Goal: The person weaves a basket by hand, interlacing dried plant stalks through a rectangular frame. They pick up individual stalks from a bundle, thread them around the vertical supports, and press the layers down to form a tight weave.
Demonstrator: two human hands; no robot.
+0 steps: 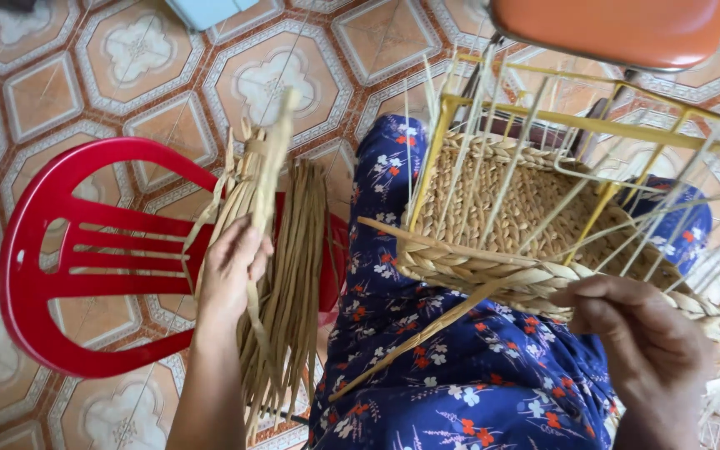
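The left hand is closed around flat dry straw strands heaped on a red plastic chair. The right hand, fingers curled, pinches the braided rim of a half-woven straw basket on a yellow wire frame, resting on the person's blue floral lap

The floor is tiled in orange and cream octagon patterns with pale flower shapes. On it stands a red plastic chair, and a bundle of dried straw strands lies across the chair's seat. The person's lap, in blue floral cloth, carries a half-woven straw basket on a yellow wire frame. A pale blue object, possibly a box, sits at the floor's top edge.
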